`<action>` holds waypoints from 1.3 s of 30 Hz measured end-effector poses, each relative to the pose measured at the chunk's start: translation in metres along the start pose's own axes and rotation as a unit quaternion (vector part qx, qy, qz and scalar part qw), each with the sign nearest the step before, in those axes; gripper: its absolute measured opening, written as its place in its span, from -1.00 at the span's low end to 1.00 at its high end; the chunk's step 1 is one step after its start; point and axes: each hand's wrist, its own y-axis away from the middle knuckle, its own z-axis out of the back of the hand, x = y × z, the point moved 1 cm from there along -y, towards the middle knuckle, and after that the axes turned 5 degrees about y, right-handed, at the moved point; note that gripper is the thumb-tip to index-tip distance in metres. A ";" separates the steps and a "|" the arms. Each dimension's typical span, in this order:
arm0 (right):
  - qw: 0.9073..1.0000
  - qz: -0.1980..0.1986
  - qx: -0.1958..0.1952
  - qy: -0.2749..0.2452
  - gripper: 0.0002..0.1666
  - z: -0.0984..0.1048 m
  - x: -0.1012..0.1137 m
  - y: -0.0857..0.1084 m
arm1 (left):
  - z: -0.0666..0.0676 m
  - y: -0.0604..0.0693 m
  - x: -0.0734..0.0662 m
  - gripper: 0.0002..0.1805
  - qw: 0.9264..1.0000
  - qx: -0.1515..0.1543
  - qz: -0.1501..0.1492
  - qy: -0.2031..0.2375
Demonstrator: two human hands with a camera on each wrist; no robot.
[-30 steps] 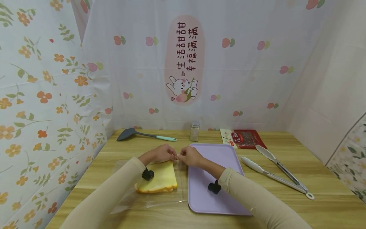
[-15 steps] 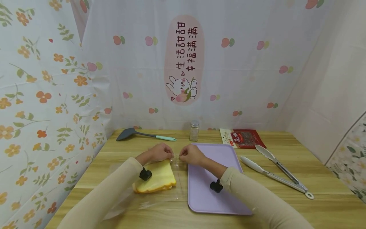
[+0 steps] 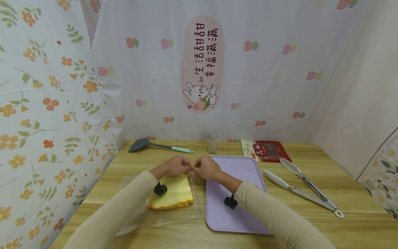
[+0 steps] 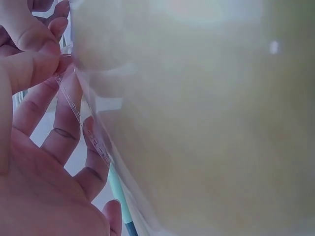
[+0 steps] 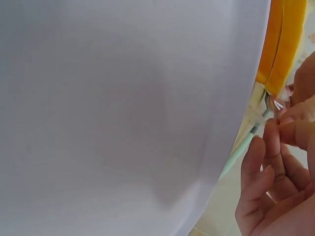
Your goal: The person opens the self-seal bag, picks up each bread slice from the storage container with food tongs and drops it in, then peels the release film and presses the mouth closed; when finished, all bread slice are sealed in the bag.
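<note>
Slices of yellow toast bread with an orange-brown crust lie stacked on the table, apparently inside a clear plastic bag. At the bag's far edge my left hand pinches the film between thumb and fingers. My right hand meets it there, thumb and forefinger pinched on the same edge beside the left fingertips. A narrow strip along the bag's edge runs across the fingers in the left wrist view. Part of the bread is hidden by my left hand and forearm.
Beneath my right forearm lies a lilac tray. Farther right are metal tongs and a red spice packet. A glass seasoning jar and a dark spatula with a mint handle stand and lie along the back.
Half a second ago the hands were slightly apart. Now the fingertips are together again at the bag's edge, and the bread and bag have shifted slightly right in view.
</note>
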 end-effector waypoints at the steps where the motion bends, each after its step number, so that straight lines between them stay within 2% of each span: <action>1: 1.000 -0.001 -0.001 0.002 -0.86 0.000 0.000 0.000 | 0.000 0.000 0.000 -0.78 1.000 -0.002 0.002 -0.001; 7: 1.000 0.004 -0.005 0.023 -0.83 -0.001 0.002 0.001 | 0.000 0.001 -0.003 -0.79 0.999 -0.013 0.016 -0.026; 15: 0.994 0.042 -0.018 0.102 -0.75 -0.008 0.004 0.003 | -0.002 0.001 -0.004 -0.78 0.994 -0.037 0.052 -0.091; 20: 0.992 0.058 -0.018 0.107 -0.73 -0.009 0.003 0.004 | -0.003 0.000 -0.005 -0.77 0.989 -0.045 0.063 -0.129; 25: 0.989 0.102 -0.006 0.111 -0.78 -0.001 0.003 0.009 | -0.002 -0.001 -0.007 -0.69 0.983 -0.052 0.087 -0.156; 31: 0.983 0.142 0.026 0.117 -0.87 0.006 -0.001 0.015 | -0.001 -0.004 -0.008 -0.78 0.984 -0.055 0.076 -0.154; 35: 0.975 0.162 0.055 0.138 -0.88 0.005 -0.004 0.022 | -0.002 -0.004 -0.003 -0.80 0.984 -0.059 0.074 -0.151; 39: 0.972 0.174 0.063 0.148 -0.88 0.006 -0.003 0.031 | -0.003 -0.002 0.002 -0.80 0.986 -0.059 0.066 -0.139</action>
